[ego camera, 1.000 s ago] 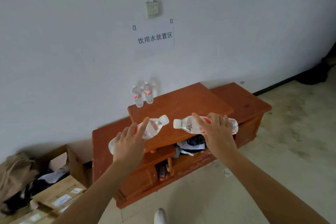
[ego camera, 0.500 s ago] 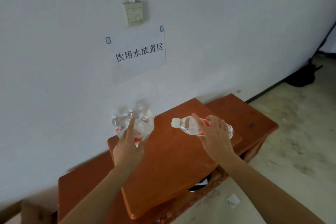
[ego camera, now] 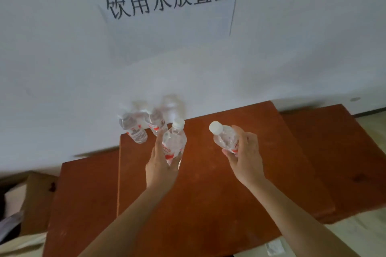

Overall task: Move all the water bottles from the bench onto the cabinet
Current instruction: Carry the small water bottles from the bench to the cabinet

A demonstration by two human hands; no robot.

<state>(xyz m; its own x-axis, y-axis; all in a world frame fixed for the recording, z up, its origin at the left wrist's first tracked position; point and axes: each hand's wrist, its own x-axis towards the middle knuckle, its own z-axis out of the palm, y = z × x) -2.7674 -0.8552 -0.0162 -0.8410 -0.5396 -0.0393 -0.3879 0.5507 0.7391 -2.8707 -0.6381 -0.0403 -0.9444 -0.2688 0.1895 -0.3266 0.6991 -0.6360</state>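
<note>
Water bottle (ego camera: 174, 142) clamped in left hand (ego camera: 160, 165), second bottle (ego camera: 226, 137) gripped by right hand (ego camera: 246, 156), both arms outstretched.

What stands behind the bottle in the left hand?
Two upright bottles against the wall. The left hand and its bottle cover part of the nearer one.

- The cabinet (ego camera: 208, 183) fills the lower middle of the frame, its back edge against the wall (ego camera: 62, 58).
- Two standing bottles (ego camera: 133, 129) sit at the cabinet's upper left corner, by the wall.
- The left hand (ego camera: 160, 165) holds a bottle (ego camera: 174, 142) just right of them.
- The right hand (ego camera: 244, 156) holds another bottle (ego camera: 225, 136) further right, over the cabinet top.
- A paper sign (ego camera: 169, 0) hangs on the wall at upper centre.
- A cardboard box (ego camera: 35, 198) lies at lower left, beside the cabinet.
</note>
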